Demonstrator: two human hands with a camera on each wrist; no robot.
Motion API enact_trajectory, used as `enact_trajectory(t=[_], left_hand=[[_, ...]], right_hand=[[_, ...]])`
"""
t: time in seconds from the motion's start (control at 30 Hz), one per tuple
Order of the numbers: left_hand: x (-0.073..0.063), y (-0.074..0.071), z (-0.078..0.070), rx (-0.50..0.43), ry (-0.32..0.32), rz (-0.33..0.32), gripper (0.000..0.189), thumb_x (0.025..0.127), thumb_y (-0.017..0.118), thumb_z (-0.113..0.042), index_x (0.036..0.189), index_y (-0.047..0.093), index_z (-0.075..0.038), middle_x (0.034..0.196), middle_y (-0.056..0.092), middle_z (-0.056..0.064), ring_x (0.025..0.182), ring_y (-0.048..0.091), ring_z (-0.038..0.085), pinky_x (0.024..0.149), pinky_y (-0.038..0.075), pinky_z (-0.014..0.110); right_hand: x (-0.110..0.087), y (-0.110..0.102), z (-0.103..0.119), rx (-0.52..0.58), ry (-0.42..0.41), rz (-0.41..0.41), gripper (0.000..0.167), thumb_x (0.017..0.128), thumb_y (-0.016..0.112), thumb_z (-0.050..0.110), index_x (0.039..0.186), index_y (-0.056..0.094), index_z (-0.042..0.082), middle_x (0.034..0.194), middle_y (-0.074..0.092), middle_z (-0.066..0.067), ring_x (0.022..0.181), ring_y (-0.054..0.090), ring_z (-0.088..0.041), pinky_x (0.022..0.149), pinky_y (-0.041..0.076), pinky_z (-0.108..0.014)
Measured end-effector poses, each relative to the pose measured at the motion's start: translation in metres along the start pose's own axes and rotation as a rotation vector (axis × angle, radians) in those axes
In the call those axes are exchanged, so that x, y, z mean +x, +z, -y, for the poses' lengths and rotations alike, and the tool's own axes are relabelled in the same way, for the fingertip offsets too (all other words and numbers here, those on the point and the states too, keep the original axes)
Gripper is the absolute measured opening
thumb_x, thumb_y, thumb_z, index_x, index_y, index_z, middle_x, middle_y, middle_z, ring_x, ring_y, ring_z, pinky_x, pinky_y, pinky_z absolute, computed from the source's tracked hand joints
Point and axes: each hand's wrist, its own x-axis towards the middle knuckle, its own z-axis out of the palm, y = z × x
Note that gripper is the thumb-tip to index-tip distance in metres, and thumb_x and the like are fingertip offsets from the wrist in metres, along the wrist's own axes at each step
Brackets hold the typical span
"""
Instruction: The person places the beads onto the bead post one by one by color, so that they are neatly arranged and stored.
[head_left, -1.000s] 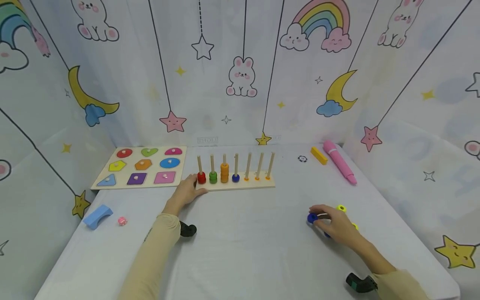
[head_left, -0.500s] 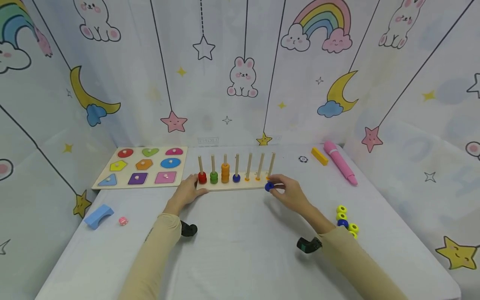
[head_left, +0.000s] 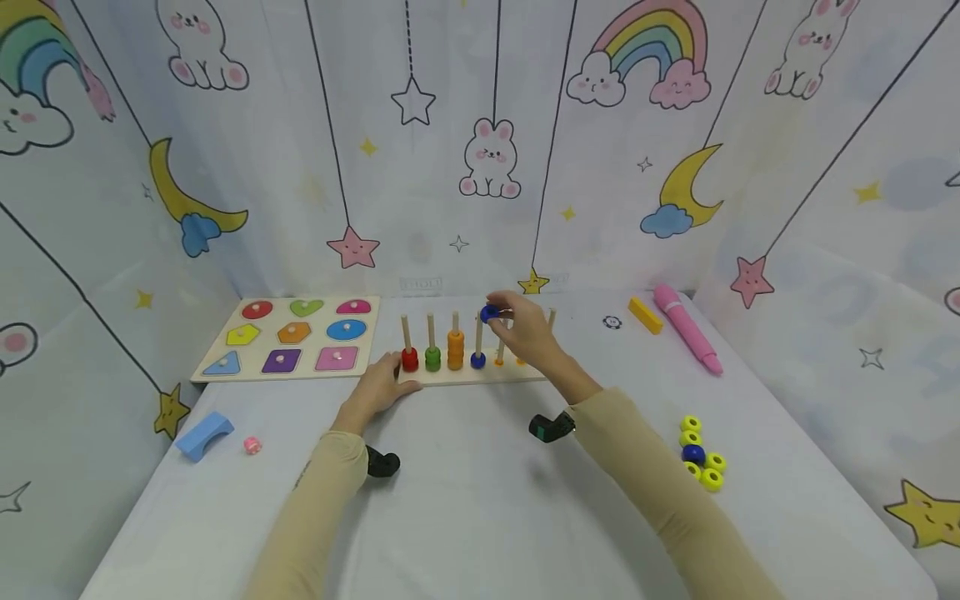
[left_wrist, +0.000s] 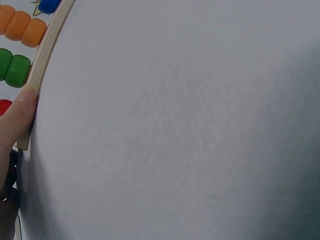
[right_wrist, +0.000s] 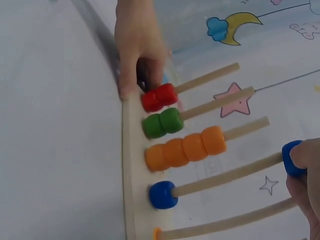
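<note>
A wooden peg board [head_left: 457, 378] carries a row of upright pegs. Red beads [right_wrist: 159, 97], green beads [right_wrist: 163, 123] and a taller orange stack [right_wrist: 185, 148] sit on its first pegs. One blue bead [right_wrist: 163, 195] is at the bottom of the fourth peg. My left hand [head_left: 375, 392] grips the board's left end, thumb along the front edge in the left wrist view. With my right hand [head_left: 528, 332] I pinch another blue bead [head_left: 489, 313] right at the top of that fourth peg. The pegs further right are partly hidden behind this hand.
Several yellow beads [head_left: 712, 479] and a blue bead [head_left: 693, 454] lie at the right. A shape puzzle [head_left: 288, 337] stands left of the board. A blue arch block [head_left: 204, 436], pink ball [head_left: 252, 445], yellow block [head_left: 646, 316] and pink marker [head_left: 687, 328] lie around.
My right hand has picked a blue bead from the group at the right and carried it left and up to the fourth peg's top. The left hand stays at the board's end.
</note>
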Motion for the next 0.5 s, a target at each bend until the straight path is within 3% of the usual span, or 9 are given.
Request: enact_trajectory(t=[0.27, 0.5], left_hand=[[-0.001, 0.002, -0.001, -0.008, -0.008, -0.004, 0.080, 0.087, 0.068, -0.037, 0.144, 0.031, 0.006, 0.147, 0.030, 0.025, 0.137, 0.025, 0.039, 0.111, 0.023, 0.049], [-0.002, 0.000, -0.002, -0.010, -0.014, 0.001, 0.080, 0.087, 0.068, -0.037, 0.144, 0.031, 0.005, 0.147, 0.030, 0.026, 0.136, 0.025, 0.040, 0.111, 0.023, 0.050]], right_hand=[[0.014, 0.007, 0.001, -0.087, 0.030, 0.050, 0.034, 0.085, 0.064, -0.005, 0.118, 0.055, -0.006, 0.110, 0.062, -0.016, 0.102, 0.061, -0.023, 0.086, 0.051, -0.023], [0.013, 0.005, 0.003, -0.125, 0.042, 0.020, 0.033, 0.086, 0.062, -0.005, 0.119, 0.055, -0.004, 0.113, 0.061, -0.015, 0.104, 0.060, -0.023, 0.088, 0.050, -0.022]])
